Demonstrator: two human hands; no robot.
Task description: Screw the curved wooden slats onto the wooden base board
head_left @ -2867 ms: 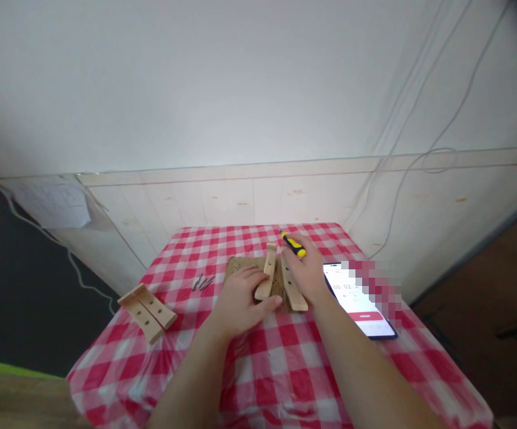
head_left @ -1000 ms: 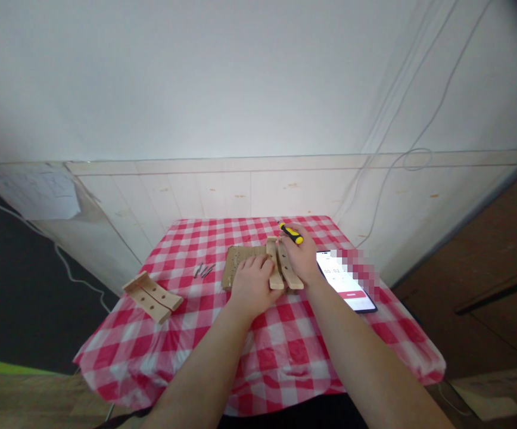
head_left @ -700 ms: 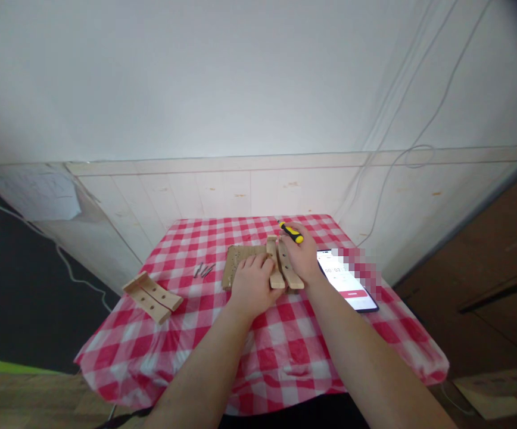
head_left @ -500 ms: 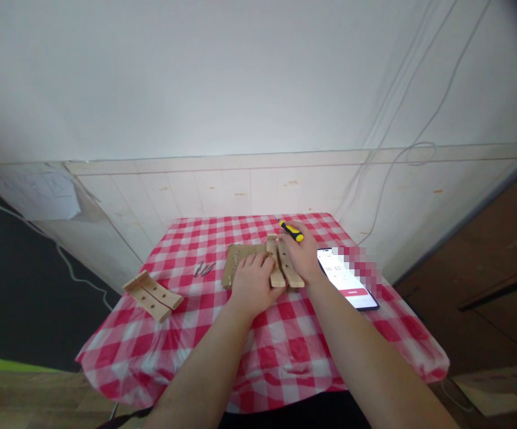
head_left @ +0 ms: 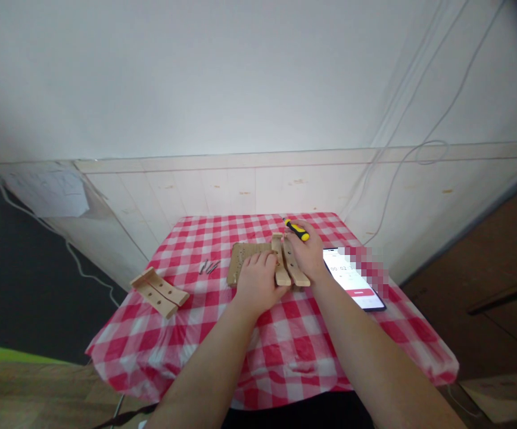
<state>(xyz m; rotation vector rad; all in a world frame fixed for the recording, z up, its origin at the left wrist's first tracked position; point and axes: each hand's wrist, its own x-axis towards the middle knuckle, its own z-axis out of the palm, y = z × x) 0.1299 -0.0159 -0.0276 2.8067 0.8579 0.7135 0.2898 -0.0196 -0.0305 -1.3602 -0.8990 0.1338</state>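
Note:
Two pale wooden pieces with drilled holes lie side by side over a piece of cardboard (head_left: 237,268) at the table's middle. My left hand (head_left: 258,280) grips the left wooden piece (head_left: 282,275) from its left side, thumb by the near end and fingers curled over the cardboard. In my right hand (head_left: 310,253) is a yellow and black screwdriver (head_left: 298,230), its tip pointing up and left. That hand also rests against the right wooden piece (head_left: 295,268); its fingertips are partly hidden.
A red-and-white checked cloth (head_left: 214,333) covers the table. On the left lies a joined pair of similar wooden pieces (head_left: 160,292). Several small metal screws (head_left: 209,267) lie left of the cardboard. A phone (head_left: 357,283) with a lit timer sits right of my right hand. Behind is a wall (head_left: 223,190).
The whole view has shifted slightly, so everything appears a little further right. Both hands keep their places on the wooden pieces, and the screwdriver stays in my right hand.

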